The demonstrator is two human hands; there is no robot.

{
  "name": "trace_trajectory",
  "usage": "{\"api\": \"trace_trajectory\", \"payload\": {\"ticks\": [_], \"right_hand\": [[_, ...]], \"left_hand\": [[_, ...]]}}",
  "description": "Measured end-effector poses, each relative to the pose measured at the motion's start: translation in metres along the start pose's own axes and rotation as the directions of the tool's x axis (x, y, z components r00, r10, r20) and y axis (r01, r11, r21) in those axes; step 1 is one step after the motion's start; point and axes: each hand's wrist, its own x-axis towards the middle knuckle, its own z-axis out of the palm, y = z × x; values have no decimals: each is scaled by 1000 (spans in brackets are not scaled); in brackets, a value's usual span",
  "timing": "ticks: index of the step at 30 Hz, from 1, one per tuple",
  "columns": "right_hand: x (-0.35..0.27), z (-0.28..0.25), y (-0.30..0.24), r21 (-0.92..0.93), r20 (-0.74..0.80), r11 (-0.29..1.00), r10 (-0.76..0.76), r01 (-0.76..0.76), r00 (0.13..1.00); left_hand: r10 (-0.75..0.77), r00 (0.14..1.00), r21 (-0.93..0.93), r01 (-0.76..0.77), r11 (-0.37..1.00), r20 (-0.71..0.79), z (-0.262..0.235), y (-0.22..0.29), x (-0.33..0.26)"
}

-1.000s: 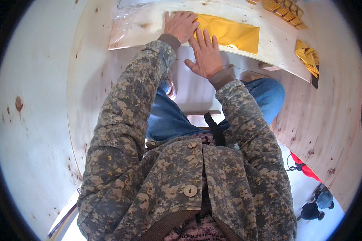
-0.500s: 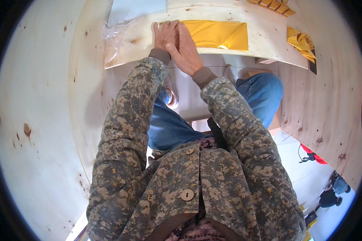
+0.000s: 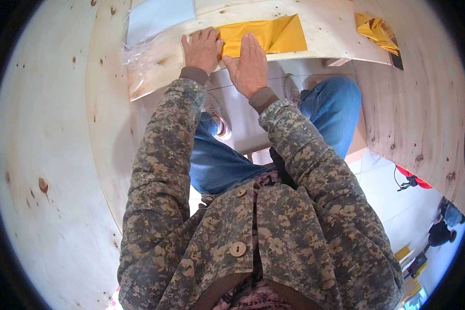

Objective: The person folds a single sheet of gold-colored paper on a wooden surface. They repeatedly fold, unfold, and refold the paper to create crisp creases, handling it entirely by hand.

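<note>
Your left hand [image 3: 202, 49] and right hand [image 3: 250, 64] lie open and flat, palms down, side by side at 12 o'clock on the plywood counter [image 3: 155, 77]. Both arms stretch forward in camouflage sleeves. Your fingers press the near left end of a gold foil sheet [image 3: 274, 35]; a clear plastic bag [image 3: 150, 26] sits at 11 o'clock.
</note>
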Motion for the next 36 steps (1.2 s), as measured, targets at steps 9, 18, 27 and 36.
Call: {"api": "trace_trajectory", "payload": {"ticks": [9, 18, 27, 36], "right_hand": [[-7, -12, 12, -244, -45, 966, 78, -86, 996], [-14, -28, 29, -384, -67, 919, 69, -90, 995], [-22, -54, 52, -450, -58, 889, 66, -85, 996], [-26, -62, 60, -468, -54, 877, 89, -104, 995]], "left_hand": [[-26, 999, -25, 27, 999, 42, -6, 2, 1], [-24, 1000, -42, 23, 999, -14, -3, 1, 0], [-30, 1000, -44, 30, 999, 6, -2, 0, 0], [-29, 999, -36, 28, 999, -16, -4, 1, 0]]}}
